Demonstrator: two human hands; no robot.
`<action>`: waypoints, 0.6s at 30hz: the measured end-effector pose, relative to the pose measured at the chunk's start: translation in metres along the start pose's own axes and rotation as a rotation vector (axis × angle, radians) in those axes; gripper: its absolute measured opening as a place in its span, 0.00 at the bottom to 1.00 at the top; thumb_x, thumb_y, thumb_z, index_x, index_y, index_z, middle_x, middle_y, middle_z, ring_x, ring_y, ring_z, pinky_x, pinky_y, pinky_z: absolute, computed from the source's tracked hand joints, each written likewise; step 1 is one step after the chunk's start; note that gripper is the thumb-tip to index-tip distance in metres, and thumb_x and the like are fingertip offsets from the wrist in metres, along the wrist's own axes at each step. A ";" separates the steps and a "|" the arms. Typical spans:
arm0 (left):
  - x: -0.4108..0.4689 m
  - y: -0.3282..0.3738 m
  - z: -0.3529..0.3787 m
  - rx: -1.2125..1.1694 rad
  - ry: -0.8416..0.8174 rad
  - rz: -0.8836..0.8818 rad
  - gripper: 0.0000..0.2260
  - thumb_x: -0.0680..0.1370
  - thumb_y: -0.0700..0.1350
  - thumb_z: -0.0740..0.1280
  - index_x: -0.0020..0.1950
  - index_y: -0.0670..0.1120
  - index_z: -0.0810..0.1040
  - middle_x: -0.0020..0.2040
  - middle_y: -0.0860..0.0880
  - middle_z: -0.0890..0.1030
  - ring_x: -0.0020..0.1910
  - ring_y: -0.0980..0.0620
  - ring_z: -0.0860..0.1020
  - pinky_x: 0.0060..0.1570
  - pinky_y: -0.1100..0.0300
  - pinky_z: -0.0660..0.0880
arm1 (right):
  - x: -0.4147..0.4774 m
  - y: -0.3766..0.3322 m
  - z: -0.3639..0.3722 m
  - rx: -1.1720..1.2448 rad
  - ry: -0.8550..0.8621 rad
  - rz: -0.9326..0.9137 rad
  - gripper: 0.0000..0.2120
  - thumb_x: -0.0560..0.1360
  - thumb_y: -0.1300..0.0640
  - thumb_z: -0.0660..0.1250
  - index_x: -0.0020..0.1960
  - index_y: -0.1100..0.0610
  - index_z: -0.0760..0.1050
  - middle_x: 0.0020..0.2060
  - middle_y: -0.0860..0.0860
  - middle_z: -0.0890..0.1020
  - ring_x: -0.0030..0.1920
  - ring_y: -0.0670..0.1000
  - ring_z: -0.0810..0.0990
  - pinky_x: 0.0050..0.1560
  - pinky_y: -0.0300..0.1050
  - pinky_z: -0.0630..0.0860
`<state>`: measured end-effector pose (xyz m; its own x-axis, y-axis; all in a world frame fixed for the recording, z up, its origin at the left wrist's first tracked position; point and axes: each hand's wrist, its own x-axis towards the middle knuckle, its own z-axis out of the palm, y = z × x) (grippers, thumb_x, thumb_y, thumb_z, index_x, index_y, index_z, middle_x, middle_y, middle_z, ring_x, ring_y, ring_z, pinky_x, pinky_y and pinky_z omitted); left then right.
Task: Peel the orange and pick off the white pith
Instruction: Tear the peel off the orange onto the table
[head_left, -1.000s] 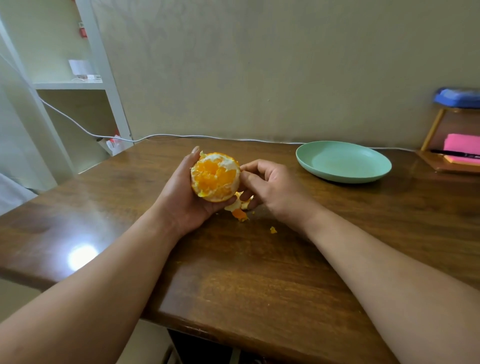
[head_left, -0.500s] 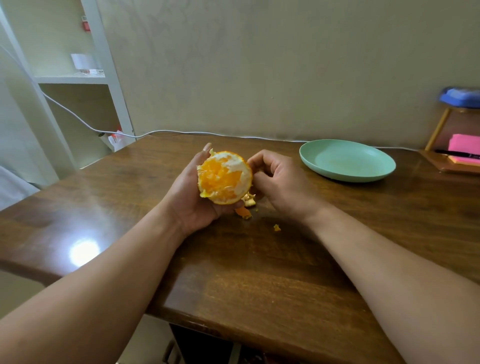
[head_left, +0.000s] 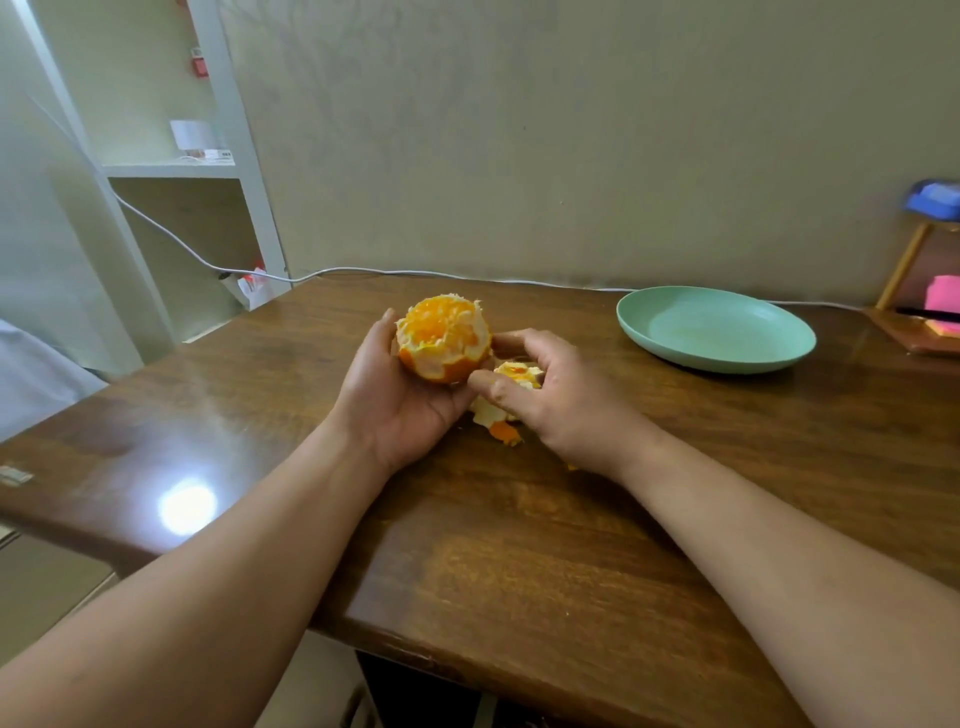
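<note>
Left hand (head_left: 400, 400) cups the half-peeled orange (head_left: 442, 344), right hand (head_left: 545, 395) pinches loose peel (head_left: 511, 374) (squeezing harder could burst segments).

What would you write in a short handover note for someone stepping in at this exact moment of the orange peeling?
Left hand: cupping the orange above the table.
Right hand: fingers curled around a torn-off peel piece, beside the orange.
Peel scraps lie on the table under the hands; the green plate holds nothing.
Done: top half stripped, flesh showing.
Left: the skin on the lower part, then the white pith clinging to the flesh.
</note>
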<state>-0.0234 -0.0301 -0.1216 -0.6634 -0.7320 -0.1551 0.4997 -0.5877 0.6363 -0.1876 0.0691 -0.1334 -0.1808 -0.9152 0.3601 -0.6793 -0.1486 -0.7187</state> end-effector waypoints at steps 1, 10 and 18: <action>0.000 -0.001 0.000 0.009 -0.017 -0.007 0.31 0.87 0.63 0.53 0.76 0.41 0.75 0.66 0.35 0.81 0.51 0.38 0.85 0.48 0.46 0.85 | 0.001 0.000 0.002 -0.005 0.016 -0.004 0.25 0.78 0.40 0.75 0.71 0.48 0.78 0.65 0.43 0.81 0.65 0.41 0.78 0.65 0.39 0.75; 0.001 -0.004 0.004 0.167 -0.144 -0.023 0.29 0.88 0.61 0.52 0.79 0.44 0.73 0.76 0.36 0.76 0.58 0.45 0.83 0.51 0.55 0.82 | 0.001 0.003 -0.010 0.148 0.147 0.007 0.25 0.77 0.37 0.73 0.69 0.48 0.79 0.49 0.45 0.85 0.49 0.43 0.85 0.52 0.47 0.84; 0.001 -0.002 0.002 0.112 -0.145 0.028 0.27 0.86 0.55 0.56 0.79 0.39 0.71 0.75 0.32 0.75 0.76 0.34 0.73 0.78 0.41 0.67 | -0.001 -0.001 -0.008 0.136 0.112 -0.054 0.27 0.79 0.40 0.73 0.76 0.45 0.75 0.51 0.41 0.84 0.51 0.40 0.83 0.52 0.35 0.78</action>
<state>-0.0265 -0.0293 -0.1215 -0.7273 -0.6856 -0.0305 0.4598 -0.5198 0.7200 -0.1926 0.0729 -0.1282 -0.2299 -0.8584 0.4585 -0.5892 -0.2522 -0.7676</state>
